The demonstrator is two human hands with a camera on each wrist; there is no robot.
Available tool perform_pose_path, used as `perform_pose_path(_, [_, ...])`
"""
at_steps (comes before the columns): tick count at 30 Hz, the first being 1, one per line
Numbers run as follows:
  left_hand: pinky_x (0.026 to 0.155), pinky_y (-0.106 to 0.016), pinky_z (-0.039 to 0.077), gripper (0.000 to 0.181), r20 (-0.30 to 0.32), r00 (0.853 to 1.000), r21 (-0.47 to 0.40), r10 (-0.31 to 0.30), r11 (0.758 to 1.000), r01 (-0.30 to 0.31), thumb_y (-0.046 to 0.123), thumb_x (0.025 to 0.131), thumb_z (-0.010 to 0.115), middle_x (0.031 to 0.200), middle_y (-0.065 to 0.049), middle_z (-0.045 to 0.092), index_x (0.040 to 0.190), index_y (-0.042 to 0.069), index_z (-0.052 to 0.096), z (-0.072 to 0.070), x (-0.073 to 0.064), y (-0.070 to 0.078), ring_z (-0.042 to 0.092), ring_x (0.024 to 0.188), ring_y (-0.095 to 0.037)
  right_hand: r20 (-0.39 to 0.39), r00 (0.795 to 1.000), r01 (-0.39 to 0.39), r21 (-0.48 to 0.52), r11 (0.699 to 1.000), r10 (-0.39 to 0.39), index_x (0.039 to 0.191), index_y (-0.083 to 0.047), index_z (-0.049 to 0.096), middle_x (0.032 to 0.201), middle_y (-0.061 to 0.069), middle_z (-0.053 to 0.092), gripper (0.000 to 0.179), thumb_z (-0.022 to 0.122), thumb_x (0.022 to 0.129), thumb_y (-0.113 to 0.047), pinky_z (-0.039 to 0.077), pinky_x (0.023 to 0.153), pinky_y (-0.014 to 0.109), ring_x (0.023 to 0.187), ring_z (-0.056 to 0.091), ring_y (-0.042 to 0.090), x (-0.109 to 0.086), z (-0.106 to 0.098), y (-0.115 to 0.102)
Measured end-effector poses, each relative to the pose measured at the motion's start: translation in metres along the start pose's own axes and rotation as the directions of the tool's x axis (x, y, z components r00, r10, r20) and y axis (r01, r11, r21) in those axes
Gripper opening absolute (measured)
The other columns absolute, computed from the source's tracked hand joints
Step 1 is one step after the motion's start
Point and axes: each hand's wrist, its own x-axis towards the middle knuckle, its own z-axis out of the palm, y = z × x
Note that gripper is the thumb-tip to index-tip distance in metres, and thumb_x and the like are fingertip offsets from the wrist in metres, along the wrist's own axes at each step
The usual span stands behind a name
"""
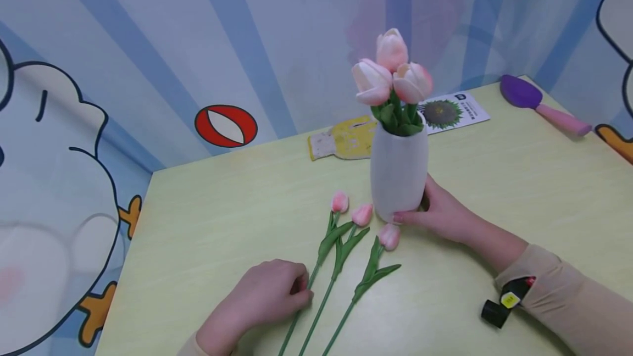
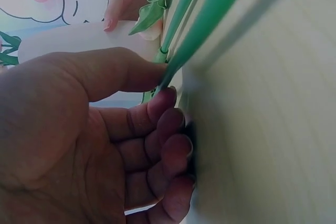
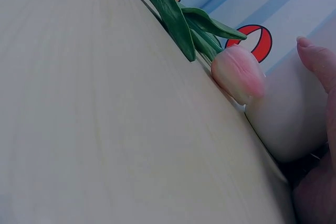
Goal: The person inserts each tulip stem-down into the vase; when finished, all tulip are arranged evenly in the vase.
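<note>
pale yellow table [image 1: 198, 240] with a faint grain, set in a corner walled by printed blue-striped backdrop [image 1: 128, 21]. the left hand [image 1: 269, 293], low over the table, pinches the stem of the leftmost pink tulip [image 1: 339, 202] between thumb and forefinger. just right of that hand lie a middle tulip [image 1: 362, 215] and a right-hand tulip [image 1: 389, 237], their blossoms pointing away from the person. the right hand [image 1: 440, 216] grips the lower right side of a white vase [image 1: 399, 174], held upright and bearing three larger tulips [image 1: 392, 65]. beyond the right hand, behind the vase, a worn yellow-and-white flat piece [image 1: 346, 139] and a card with a plant picture [image 1: 455, 112] lie near the rear edge; farther right rests a purple scoop [image 1: 521, 91] with a pink handle. a black device [image 1: 496, 313] with a yellow label sits at the right sleeve [image 1: 568, 301]. on the backdrop, a red-and-white ball [image 1: 226, 126] is printed ahead of the left hand, and a large outlined cartoon figure [image 1: 54, 180] to its left.
</note>
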Motion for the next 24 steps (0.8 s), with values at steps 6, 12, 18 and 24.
perform_pose_path(6, [0.052, -0.025, 0.038, 0.017, -0.021, 1.0, -0.046, -0.012, 0.999, 0.011, 0.029, 0.092, 0.067, 0.062, 0.013, 0.051, 0.079, 0.025, 0.057, -0.0018, -0.0014, 0.0002, 0.044, 0.056, -0.005, 0.0, 1.0, 0.014, -0.02, 1.0, -0.014, 0.155, -0.019, 0.029, 0.152, 0.007, 0.047, 0.09, 0.086, 0.086, -0.023, 0.039, 0.114, 0.047, 0.138, 0.047, 0.029, 0.0, -0.0005, -0.0006])
perform_pose_path(12, [0.053, -0.025, 0.04, 0.011, -0.036, 0.999, -0.073, -0.04, 0.997, 0.037, 0.026, 0.094, 0.067, 0.064, 0.012, 0.053, 0.087, 0.021, 0.061, -0.0024, -0.0006, 0.0001, 0.046, 0.056, -0.005, -0.003, 1.0, 0.009, -0.02, 1.0, -0.009, 0.155, -0.018, 0.029, 0.152, 0.008, 0.047, 0.09, 0.087, 0.086, -0.024, 0.037, 0.115, 0.053, 0.138, 0.047, 0.031, 0.0002, -0.0001, -0.0004])
perform_pose_path(18, [0.058, -0.026, 0.043, 0.008, -0.018, 0.999, -0.112, -0.044, 0.993, 0.042, 0.021, 0.094, 0.069, 0.068, 0.013, 0.057, 0.099, 0.017, 0.064, -0.0042, -0.0005, -0.0001, 0.05, 0.059, -0.005, -0.004, 1.0, 0.008, -0.017, 1.0, -0.008, 0.155, -0.018, 0.028, 0.152, 0.008, 0.046, 0.091, 0.087, 0.086, -0.024, 0.037, 0.116, 0.054, 0.139, 0.047, 0.03, 0.0008, -0.0001, 0.0013])
perform_pose_path(24, [0.062, -0.025, 0.047, 0.017, 0.019, 0.999, -0.174, -0.027, 0.984, 0.029, 0.015, 0.094, 0.07, 0.076, 0.013, 0.062, 0.109, 0.015, 0.063, -0.0066, 0.0001, -0.0015, 0.054, 0.064, -0.005, -0.006, 1.0, 0.01, -0.019, 1.0, -0.01, 0.155, -0.019, 0.028, 0.152, 0.008, 0.047, 0.091, 0.087, 0.086, -0.025, 0.037, 0.115, 0.054, 0.139, 0.047, 0.03, 0.0007, -0.0002, 0.0027])
